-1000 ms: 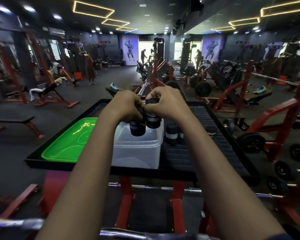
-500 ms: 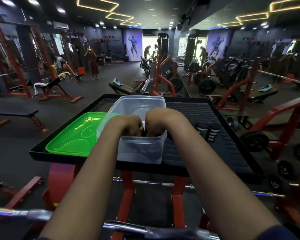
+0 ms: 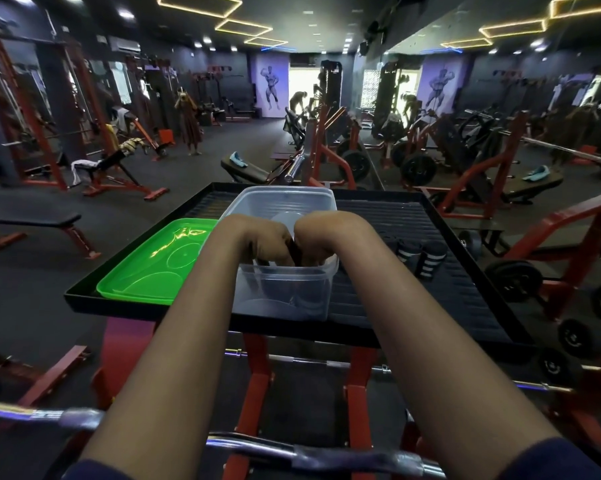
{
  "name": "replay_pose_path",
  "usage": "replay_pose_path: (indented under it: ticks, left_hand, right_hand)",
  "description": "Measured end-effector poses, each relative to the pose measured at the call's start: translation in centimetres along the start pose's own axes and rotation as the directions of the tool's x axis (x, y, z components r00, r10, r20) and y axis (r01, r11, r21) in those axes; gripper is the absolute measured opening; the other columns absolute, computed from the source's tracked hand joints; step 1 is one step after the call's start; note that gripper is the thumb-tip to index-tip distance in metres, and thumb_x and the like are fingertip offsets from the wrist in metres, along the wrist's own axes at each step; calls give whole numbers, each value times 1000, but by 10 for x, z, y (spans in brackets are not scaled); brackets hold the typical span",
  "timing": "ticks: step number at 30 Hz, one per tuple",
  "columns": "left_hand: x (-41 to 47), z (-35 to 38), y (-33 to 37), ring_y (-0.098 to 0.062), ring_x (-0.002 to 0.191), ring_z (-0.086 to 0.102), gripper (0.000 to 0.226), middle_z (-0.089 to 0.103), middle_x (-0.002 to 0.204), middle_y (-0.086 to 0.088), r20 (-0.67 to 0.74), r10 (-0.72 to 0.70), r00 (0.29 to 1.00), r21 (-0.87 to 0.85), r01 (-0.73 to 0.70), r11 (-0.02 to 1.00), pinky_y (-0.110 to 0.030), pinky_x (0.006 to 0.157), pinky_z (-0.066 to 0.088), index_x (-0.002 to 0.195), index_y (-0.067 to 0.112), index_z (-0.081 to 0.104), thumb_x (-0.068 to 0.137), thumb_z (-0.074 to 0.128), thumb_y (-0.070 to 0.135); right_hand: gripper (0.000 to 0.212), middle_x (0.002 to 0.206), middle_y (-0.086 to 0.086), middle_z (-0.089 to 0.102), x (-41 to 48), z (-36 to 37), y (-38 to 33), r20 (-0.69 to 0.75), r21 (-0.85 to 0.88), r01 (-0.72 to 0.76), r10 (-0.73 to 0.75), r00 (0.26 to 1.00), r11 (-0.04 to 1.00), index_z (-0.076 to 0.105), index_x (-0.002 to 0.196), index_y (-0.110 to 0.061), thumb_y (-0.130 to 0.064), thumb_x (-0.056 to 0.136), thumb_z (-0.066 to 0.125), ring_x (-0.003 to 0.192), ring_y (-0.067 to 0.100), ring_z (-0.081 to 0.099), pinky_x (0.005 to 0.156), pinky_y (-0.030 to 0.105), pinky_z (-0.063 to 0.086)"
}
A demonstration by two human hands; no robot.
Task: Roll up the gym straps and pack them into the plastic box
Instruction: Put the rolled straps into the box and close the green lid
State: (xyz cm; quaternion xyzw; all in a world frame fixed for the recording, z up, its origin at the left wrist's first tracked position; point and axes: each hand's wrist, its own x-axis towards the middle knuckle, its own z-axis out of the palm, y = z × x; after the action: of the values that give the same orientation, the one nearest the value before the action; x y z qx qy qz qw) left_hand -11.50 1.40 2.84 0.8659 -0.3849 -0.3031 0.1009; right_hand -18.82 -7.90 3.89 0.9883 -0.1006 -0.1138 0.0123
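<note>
A clear plastic box (image 3: 281, 202) stands on a black ribbed tray (image 3: 389, 216). Both my hands reach down into it side by side. My left hand (image 3: 261, 240) and my right hand (image 3: 321, 237) have their fingers curled downward, each round a dark rolled strap (image 3: 294, 253), of which only a sliver shows between the knuckles. The fingertips are hidden below the box rim. Dark shapes show faintly through the box's front wall. Two more rolled straps with white stripes (image 3: 420, 258) stand on the tray just right of the box.
A green lid (image 3: 153, 268) lies on the tray to the left of the box. The tray sits on a red frame. A chrome bar (image 3: 257, 448) crosses close below my arms. Gym machines, benches and weight plates surround the stand.
My hands held two rolled straps above the box a second ago. They have since lowered together into the box, and the view has tipped down a little.
</note>
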Motion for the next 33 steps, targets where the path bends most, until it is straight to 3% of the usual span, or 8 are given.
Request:
replay_pose_path:
  ticks: [2, 6, 10, 13, 18, 23, 29, 33]
  left_hand:
    - [0, -2, 6, -20, 93, 65, 22, 66, 105, -4, -36, 12, 999, -8, -12, 1000, -37, 70, 56, 110, 12, 66, 91, 57, 9]
    - [4, -5, 20, -24, 95, 66, 34, 66, 110, -8, -308, 96, 946, -66, -122, 990, -32, 71, 49, 113, 11, 63, 89, 41, 2]
    - [17, -1, 51, -32, 98, 60, 26, 67, 105, -15, -698, 252, 671, 102, -254, 962, -29, 74, 41, 104, 8, 70, 86, 51, 12]
    - [41, 5, 73, -34, 104, 59, 28, 68, 108, -16, -743, 352, 569, 213, -297, 931, -35, 84, 44, 107, 9, 67, 84, 50, 13]
    - [74, 13, 102, -37, 101, 60, 23, 65, 107, -22, -507, 433, 746, 414, -230, 881, -37, 76, 43, 101, 1, 64, 87, 49, 10]
    - [98, 20, 105, -30, 105, 61, 29, 65, 114, -14, -261, 301, 917, 540, -120, 833, -36, 88, 48, 111, 6, 64, 85, 59, 19]
    - [105, 25, 100, -31, 113, 56, 28, 60, 121, -12, -290, 280, 915, 567, -71, 821, -46, 98, 46, 113, 5, 59, 88, 58, 18]
    - [102, 26, 100, -23, 108, 58, 25, 61, 115, -5, -322, 309, 895, 601, -58, 797, -38, 81, 45, 100, 15, 60, 79, 71, 26]
  right_hand:
    - [6, 76, -1, 62, 1, 1, 5, -51, 33, 6, -4, 999, 999, 64, 84, -12, -13, 89, 66, 66, 13, 55, 55, 23, 41]
    - [27, 97, 6, 68, 1, 3, 24, -312, 117, -6, 42, 949, 993, 72, 105, -11, -28, 84, 73, 94, 21, 62, 76, 29, 46]
    - [15, 89, 9, 62, -7, 5, 48, -549, 319, -51, 229, 804, 946, 68, 93, -11, -23, 84, 65, 93, 30, 62, 77, 40, 52]
    - [22, 106, 15, 64, -11, 9, 65, -573, 408, -191, 413, 708, 893, 66, 103, -9, -10, 87, 51, 99, 34, 61, 71, 37, 46]
    - [28, 120, 17, 61, -2, 35, 94, -425, 334, -369, 488, 763, 868, 62, 115, -5, -9, 89, 54, 111, 36, 57, 82, 41, 48]
    - [50, 131, 8, 56, 5, 57, 102, -206, 225, -453, 496, 843, 863, 54, 129, -17, -30, 84, 72, 126, 30, 47, 106, 48, 33]
    - [48, 137, 9, 44, 6, 65, 102, -286, 148, -453, 477, 831, 879, 47, 134, -16, -20, 89, 63, 131, 32, 40, 114, 56, 17]
    - [42, 132, 10, 47, 4, 60, 102, -281, 114, -434, 448, 849, 894, 54, 128, -15, -24, 88, 64, 125, 30, 45, 112, 51, 19]
